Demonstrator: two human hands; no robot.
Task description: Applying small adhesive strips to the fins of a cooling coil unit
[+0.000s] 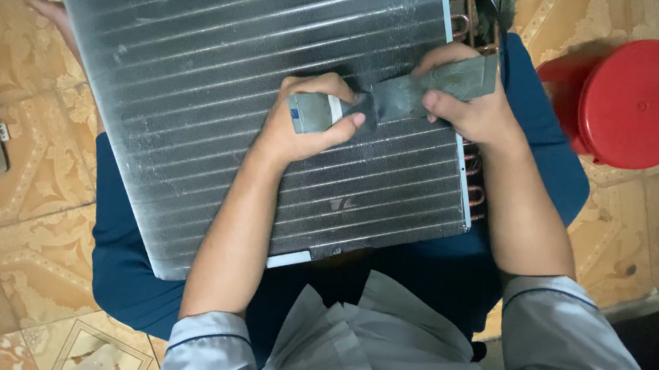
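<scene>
1. My left hand (303, 122) grips one end of a grey-green strip (396, 98); fingers curled around it, thumb pressed along the lower edge.
2. My right hand (472, 102) pinches the other end of the strip, thumb underneath, fingers folded over the top, near the panel's right edge.
3. The strip runs between both hands, looks twisted or creased in the middle, and lies right on the face of the finned metal panel (220, 102).
4. The panel rests tilted across my lap on my blue trousers (545, 152); copper pipe bends (475, 192) stick out along its right side.
5. Progress, my guess: the strip is held against the fins mid-panel. The fins around it look dusty grey and I see no clearly cleaner patch, so most of the face looks untouched. Can't tell how much is done.
6. Left to go, as I judge it: nearly the whole surface, above and below the hands.
7. Nearby: red plastic stool (639, 101) on the patterned tile floor (30, 212) to my right, well apart from the panel.
</scene>
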